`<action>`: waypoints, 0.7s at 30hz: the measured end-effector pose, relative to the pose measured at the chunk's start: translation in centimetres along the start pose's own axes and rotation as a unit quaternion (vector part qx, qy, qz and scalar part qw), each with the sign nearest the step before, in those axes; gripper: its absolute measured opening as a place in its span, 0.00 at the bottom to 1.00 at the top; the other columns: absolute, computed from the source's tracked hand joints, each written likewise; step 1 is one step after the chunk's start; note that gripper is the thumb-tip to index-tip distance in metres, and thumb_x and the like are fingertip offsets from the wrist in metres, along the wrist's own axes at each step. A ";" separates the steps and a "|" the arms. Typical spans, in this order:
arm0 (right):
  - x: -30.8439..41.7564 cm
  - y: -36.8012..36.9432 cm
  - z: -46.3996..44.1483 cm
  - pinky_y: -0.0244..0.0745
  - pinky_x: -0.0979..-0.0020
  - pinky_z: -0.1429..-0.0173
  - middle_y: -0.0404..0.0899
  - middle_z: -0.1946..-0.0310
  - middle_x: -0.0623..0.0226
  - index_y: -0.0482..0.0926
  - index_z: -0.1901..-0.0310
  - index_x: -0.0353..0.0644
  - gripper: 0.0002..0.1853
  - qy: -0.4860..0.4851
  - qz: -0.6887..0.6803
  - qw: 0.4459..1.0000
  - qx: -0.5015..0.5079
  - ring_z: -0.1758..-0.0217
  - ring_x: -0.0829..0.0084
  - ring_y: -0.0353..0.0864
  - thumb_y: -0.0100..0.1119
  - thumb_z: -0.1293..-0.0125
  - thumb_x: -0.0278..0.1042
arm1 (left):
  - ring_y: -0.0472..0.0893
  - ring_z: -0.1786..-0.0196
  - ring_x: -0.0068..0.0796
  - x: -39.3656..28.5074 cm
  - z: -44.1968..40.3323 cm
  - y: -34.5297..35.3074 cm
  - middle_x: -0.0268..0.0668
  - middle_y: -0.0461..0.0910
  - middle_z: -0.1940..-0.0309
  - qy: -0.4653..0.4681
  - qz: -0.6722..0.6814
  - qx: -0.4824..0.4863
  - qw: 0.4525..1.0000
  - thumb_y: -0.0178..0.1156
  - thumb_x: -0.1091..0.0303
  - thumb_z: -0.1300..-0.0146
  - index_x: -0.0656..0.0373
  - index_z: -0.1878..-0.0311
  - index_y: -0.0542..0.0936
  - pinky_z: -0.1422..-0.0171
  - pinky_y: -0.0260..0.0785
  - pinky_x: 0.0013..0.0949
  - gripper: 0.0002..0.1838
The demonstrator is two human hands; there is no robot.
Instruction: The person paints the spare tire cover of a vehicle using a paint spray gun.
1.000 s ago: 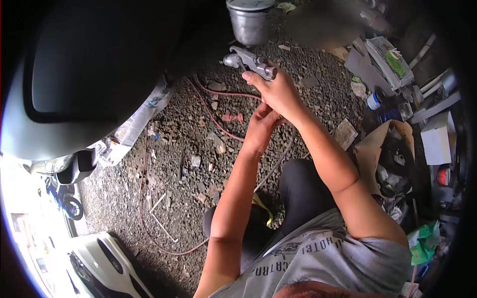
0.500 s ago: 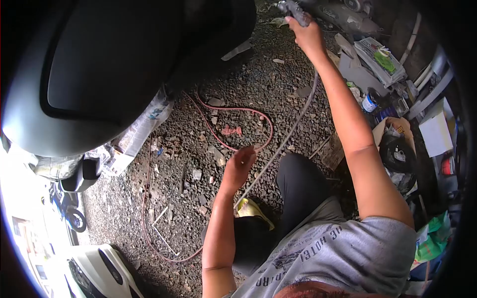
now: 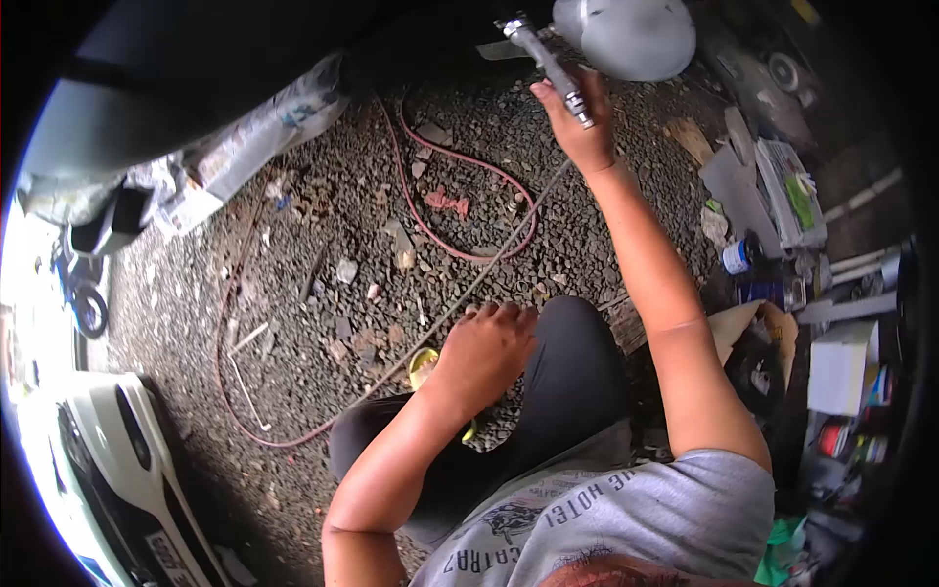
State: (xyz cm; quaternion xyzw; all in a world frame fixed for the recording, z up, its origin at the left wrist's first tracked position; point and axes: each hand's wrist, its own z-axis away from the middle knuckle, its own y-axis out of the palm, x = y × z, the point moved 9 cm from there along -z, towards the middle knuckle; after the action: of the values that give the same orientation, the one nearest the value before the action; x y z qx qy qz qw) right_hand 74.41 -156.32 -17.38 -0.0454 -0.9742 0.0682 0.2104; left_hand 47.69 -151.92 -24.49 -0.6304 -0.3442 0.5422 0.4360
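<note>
My right hand [image 3: 585, 122], stretched far forward, is closed around a metal spray gun [image 3: 551, 70]. The gun's shiny nozzle end points to the upper left. A thin greyish hose [image 3: 474, 286] runs from near that hand down across the gravel towards my left knee. My left hand [image 3: 489, 352] hovers over my lap, back upward, with its fingers loosely bent and apart. No object shows in it, though its fingertips are hidden. Partly behind its wrist is a yellow item [image 3: 424, 365]. A rounded grey piece [image 3: 626, 37] appears beside the gun; I cannot tell whether they are joined.
A reddish hose [image 3: 476, 256] loops over the gravel [image 3: 323, 342]. A large dark panel [image 3: 196, 78] with newspaper [image 3: 274, 132] along its edge fills the upper left. At lower left is a white car [image 3: 122, 430]. Cans, papers and a white box [image 3: 841, 370] line the right.
The spray gun has turned, and its nozzle and rear end now show. My left hand has drawn back towards my lap, palm down. The view has shifted, and the rounded grey piece has appeared.
</note>
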 end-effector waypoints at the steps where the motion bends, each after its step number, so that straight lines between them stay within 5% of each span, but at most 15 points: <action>1: -0.4 1.8 1.1 0.81 0.65 0.56 0.87 0.63 0.65 0.80 0.53 0.41 0.18 0.051 -0.017 0.998 0.023 0.61 0.68 0.87 0.74 0.35 0.44 | 0.84 0.51 0.44 -0.2 0.4 0.2 0.42 0.83 0.58 -0.011 -0.003 0.017 1.000 0.61 0.61 0.31 0.57 0.47 0.78 0.49 0.79 0.45 0.15; 3: 1.5 5.0 2.2 0.80 0.61 0.53 0.88 0.62 0.62 0.83 0.53 0.40 0.18 -0.101 0.028 0.994 0.031 0.59 0.60 0.87 0.74 0.35 0.45 | 0.84 0.53 0.43 -0.9 0.7 -0.1 0.40 0.82 0.60 -0.029 -0.015 0.052 0.998 0.62 0.62 0.32 0.57 0.51 0.77 0.51 0.79 0.45 0.13; 8: 2.5 14.7 5.9 0.80 0.55 0.43 0.85 0.50 0.56 0.85 0.52 0.44 0.17 -0.090 -0.015 0.981 0.169 0.46 0.51 0.84 0.70 0.44 0.32 | 0.84 0.56 0.36 -1.6 2.1 -0.1 0.38 0.82 0.62 -0.038 -0.030 0.042 0.998 0.65 0.62 0.36 0.58 0.55 0.76 0.52 0.79 0.41 0.13; 11: 5.8 19.2 7.4 0.82 0.57 0.61 0.84 0.63 0.59 0.76 0.48 0.48 0.18 -0.142 -0.051 0.970 0.191 0.62 0.53 0.87 0.67 0.35 0.43 | 0.84 0.56 0.36 -1.5 2.6 -0.2 0.38 0.81 0.62 -0.053 -0.049 0.048 0.996 0.65 0.62 0.35 0.58 0.55 0.76 0.51 0.79 0.40 0.12; 17: 10.9 25.1 9.5 0.82 0.55 0.62 0.82 0.53 0.65 0.70 0.38 0.53 0.26 -0.143 -0.094 0.943 0.286 0.61 0.56 0.87 0.64 0.38 0.28 | 0.84 0.56 0.38 -0.8 2.8 0.5 0.38 0.81 0.64 -0.066 -0.027 0.052 0.996 0.62 0.65 0.33 0.59 0.56 0.76 0.51 0.79 0.41 0.10; 21: 10.8 21.5 8.9 0.81 0.56 0.63 0.81 0.53 0.63 0.72 0.40 0.51 0.22 -0.131 -0.101 0.954 0.250 0.62 0.56 0.87 0.63 0.36 0.32 | 0.85 0.55 0.41 0.1 3.0 1.3 0.40 0.83 0.64 -0.068 -0.010 0.052 0.996 0.61 0.65 0.33 0.59 0.57 0.77 0.52 0.80 0.44 0.09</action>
State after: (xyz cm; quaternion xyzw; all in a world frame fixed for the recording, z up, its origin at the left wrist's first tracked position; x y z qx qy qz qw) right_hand 62.18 -134.84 -24.36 0.1166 -0.9444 0.2934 0.0917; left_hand 44.76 -151.77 -25.82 -0.5651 -0.3510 0.5966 0.4490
